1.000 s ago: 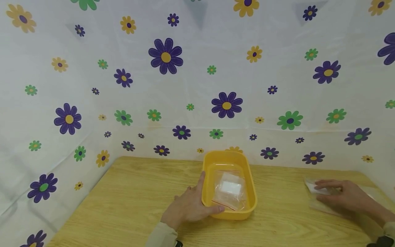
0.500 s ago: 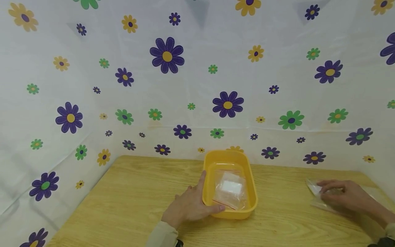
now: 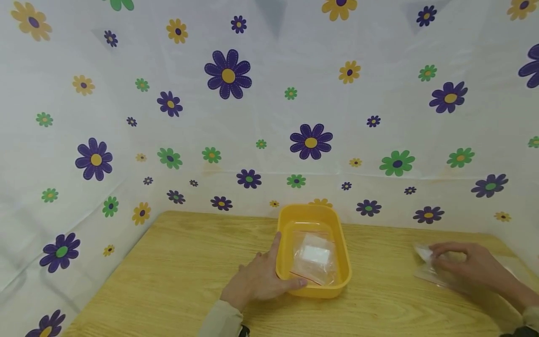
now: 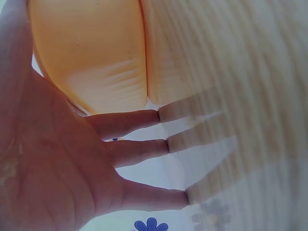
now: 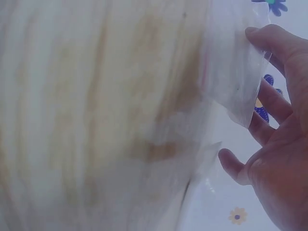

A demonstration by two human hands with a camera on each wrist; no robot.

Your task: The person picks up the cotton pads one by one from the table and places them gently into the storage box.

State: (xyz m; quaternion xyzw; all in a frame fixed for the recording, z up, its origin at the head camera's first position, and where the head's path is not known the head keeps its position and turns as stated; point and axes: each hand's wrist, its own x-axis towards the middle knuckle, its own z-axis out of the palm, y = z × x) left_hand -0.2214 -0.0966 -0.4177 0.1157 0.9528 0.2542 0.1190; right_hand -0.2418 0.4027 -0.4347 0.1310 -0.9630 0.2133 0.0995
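Observation:
A yellow plastic bin (image 3: 344, 262) stands on the table. My left hand (image 3: 258, 278) steadies it at its near left corner, thumb over the front rim and index finger along the side. In the left wrist view, the other fingers (image 4: 139, 147) are straight, their tips on the tabletop. Inside the bin lies a clear zip bag (image 3: 313, 262) with a red seal line and something white in it. At the right, my right hand (image 3: 471, 267) pinches a clear plastic bag (image 5: 233, 57) between thumb and index finger. More clear plastic (image 3: 433, 276) lies beneath that hand, partly hidden.
The wooden table (image 3: 189, 262) meets a white flower-printed sheet (image 3: 269, 117) behind and at the sides. Beyond the right wrist, another clear sheet or bag (image 3: 509, 267) lies near the table's right edge. The bin's far end is close to the back sheet.
At the right, the pinched bag's corner has lifted and crumpled, and my right hand has shifted slightly. The left hand and the bin stay put.

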